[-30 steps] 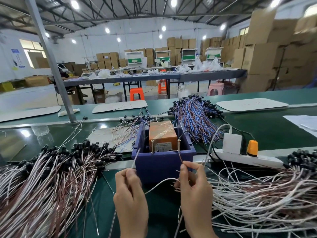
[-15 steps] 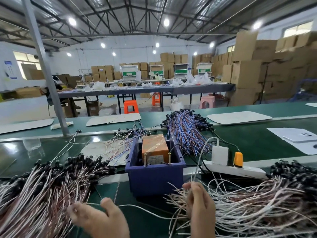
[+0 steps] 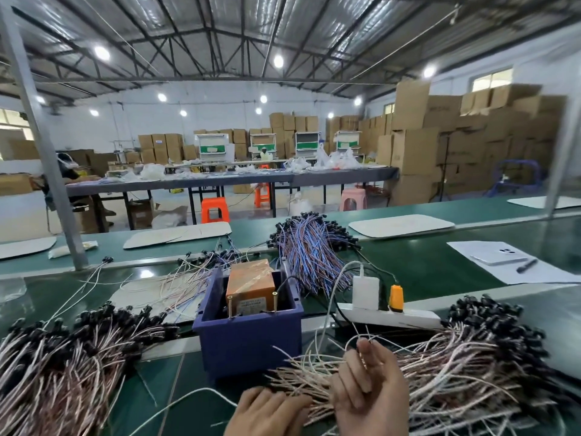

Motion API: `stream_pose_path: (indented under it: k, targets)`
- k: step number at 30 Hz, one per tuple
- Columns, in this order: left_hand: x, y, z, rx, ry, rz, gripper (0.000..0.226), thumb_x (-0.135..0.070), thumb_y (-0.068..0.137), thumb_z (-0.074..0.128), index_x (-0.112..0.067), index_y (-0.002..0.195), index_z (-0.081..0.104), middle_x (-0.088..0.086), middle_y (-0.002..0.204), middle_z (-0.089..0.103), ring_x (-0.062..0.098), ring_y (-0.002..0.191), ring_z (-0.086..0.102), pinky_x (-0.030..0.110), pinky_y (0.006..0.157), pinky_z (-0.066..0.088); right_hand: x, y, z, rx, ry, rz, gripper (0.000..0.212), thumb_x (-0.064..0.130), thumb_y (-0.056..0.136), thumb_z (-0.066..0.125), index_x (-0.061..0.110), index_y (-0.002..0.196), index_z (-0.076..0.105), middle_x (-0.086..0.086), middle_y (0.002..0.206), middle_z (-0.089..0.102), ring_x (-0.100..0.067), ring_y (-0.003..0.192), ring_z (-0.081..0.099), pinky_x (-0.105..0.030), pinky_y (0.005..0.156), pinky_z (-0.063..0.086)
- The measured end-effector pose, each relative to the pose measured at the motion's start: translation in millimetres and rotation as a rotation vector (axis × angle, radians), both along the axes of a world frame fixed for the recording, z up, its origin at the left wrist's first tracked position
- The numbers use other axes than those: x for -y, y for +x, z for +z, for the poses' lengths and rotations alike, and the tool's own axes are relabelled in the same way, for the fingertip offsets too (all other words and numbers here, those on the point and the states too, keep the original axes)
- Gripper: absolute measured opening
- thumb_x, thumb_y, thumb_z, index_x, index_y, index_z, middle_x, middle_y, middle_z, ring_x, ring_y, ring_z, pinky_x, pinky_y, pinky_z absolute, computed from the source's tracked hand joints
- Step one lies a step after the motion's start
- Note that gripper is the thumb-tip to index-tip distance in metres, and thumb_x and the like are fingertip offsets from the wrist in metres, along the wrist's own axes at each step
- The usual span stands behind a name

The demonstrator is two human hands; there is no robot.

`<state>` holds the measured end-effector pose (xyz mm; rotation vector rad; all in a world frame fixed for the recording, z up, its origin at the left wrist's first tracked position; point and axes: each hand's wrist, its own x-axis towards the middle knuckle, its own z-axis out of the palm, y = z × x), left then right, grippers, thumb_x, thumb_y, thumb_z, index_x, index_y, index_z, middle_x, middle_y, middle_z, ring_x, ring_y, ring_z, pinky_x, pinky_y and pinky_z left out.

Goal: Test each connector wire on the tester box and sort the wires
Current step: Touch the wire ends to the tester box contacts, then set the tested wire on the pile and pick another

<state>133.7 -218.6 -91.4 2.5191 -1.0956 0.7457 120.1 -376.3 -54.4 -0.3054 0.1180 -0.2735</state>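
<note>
The tester box (image 3: 250,283), orange, sits inside a blue bin (image 3: 251,344) with two brass pins (image 3: 230,305) standing at its front. My right hand (image 3: 372,393) is low in the view, its fingers curled round thin wire ends of the right wire pile (image 3: 471,360). My left hand (image 3: 270,412) lies beside it, with straight fingers resting on the loose ends of that same pile. Neither hand is at the tester pins. Another pile of white and brown wires with black connectors (image 3: 63,357) lies left of the bin.
A bundle of blue and red wires (image 3: 311,247) lies behind the bin. Right of the bin is a white power strip (image 3: 390,317) with a charger and an orange plug (image 3: 396,295). Paper with a phone (image 3: 500,256) lies far right. A metal post (image 3: 47,158) rises at the left.
Both hands left the tester pins. My left hand swung out to the left pile with the wire, then came back right to the right pile. The right hand dropped into that pile's ends.
</note>
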Motion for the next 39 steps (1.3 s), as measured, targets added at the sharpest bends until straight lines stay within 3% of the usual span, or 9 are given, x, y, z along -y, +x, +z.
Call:
stream_pose_path:
  k: [7,10,12,14,18,21,27,33,39]
  targets:
    - [-13,7,-19,-0.454,-0.284,0.045,0.044,-0.03,0.103,0.055,-0.073,0.113,0.053,-0.043,0.109,0.06,-0.023,0.102,0.055,0.0,0.092,0.037,63,-9,10,0.006,-0.015,-0.207,0.036,0.027,0.096,0.046,0.016,0.068,0.066,0.006,0.042,0.021,-0.012,0.045,0.001,-0.022,0.03,0.012]
    - [-3,12,-26,-0.571,-0.294,0.126,0.031,0.009,0.097,0.054,-0.013,0.098,0.075,0.0,0.114,0.074,0.001,0.088,0.071,0.014,0.084,0.052,85,-13,13,-0.012,-0.09,-0.273,0.038,0.027,0.098,0.046,0.018,0.067,0.066,0.006,0.045,0.024,-0.013,0.043,0.004,-0.023,0.032,0.013]
    - [7,10,-19,-0.242,-0.108,0.162,0.021,-0.015,0.099,0.059,-0.031,0.095,0.072,-0.032,0.103,0.07,-0.015,0.086,0.066,0.005,0.082,0.049,98,-14,18,-0.024,-0.149,-0.345,0.029,0.027,0.098,0.048,0.018,0.076,0.065,0.005,0.051,0.03,-0.011,0.04,0.016,-0.022,0.033,0.022]
    - [38,3,14,-0.232,-0.387,0.028,0.013,-0.045,0.092,0.058,-0.046,0.091,0.071,-0.042,0.088,0.065,-0.024,0.076,0.06,0.0,0.069,0.048,116,-11,30,-0.034,-0.202,-0.449,0.02,0.028,0.099,0.05,0.018,0.093,0.066,0.005,0.06,0.046,-0.01,0.048,0.038,-0.021,0.047,0.037]
    - [107,14,47,-0.133,-0.419,0.037,0.03,-0.054,0.098,0.046,-0.04,0.102,0.073,-0.027,0.09,0.072,-0.007,0.076,0.066,0.016,0.065,0.054,160,-2,73,-0.292,-0.409,-0.666,0.028,0.033,0.103,0.046,0.017,0.121,0.059,-0.005,0.115,0.064,-0.018,0.107,0.055,-0.032,0.095,0.043]
    - [152,31,56,-0.186,-0.265,0.036,0.035,-0.053,0.105,0.033,-0.038,0.113,0.064,-0.023,0.096,0.066,-0.003,0.081,0.061,0.016,0.073,0.05,168,-10,77,-0.495,-0.843,-0.923,0.065,0.045,0.098,0.041,0.029,0.159,0.022,-0.001,0.166,0.017,-0.011,0.139,0.028,-0.04,0.104,0.031]
    - [177,50,39,-0.32,0.081,0.085,0.047,-0.053,0.105,0.027,-0.034,0.146,0.043,-0.014,0.146,0.046,0.01,0.137,0.036,0.032,0.115,0.024,154,-34,35,-0.466,-1.365,-0.978,0.074,0.055,0.093,0.034,0.033,0.16,0.012,0.01,0.169,0.004,-0.002,0.151,0.001,-0.036,0.117,0.008]
    - [135,51,43,-0.331,0.252,0.06,0.052,-0.049,0.107,0.029,-0.032,0.156,0.023,-0.008,0.156,0.037,0.016,0.144,0.029,0.037,0.117,0.025,82,-26,9,-0.296,-1.67,-0.81,0.059,0.06,0.09,0.022,0.048,0.147,0.013,0.018,0.162,0.01,-0.006,0.153,0.006,-0.044,0.125,0.016]
    - [56,40,62,-0.3,0.126,-0.027,0.047,-0.032,0.1,0.049,-0.039,0.145,0.037,-0.017,0.141,0.042,0.009,0.126,0.036,0.028,0.11,0.028,-19,-18,-4,-0.012,-1.83,-0.845,0.053,0.027,0.092,0.038,0.014,0.144,0.04,-0.015,0.145,0.054,-0.034,0.136,0.05,-0.067,0.101,0.045]
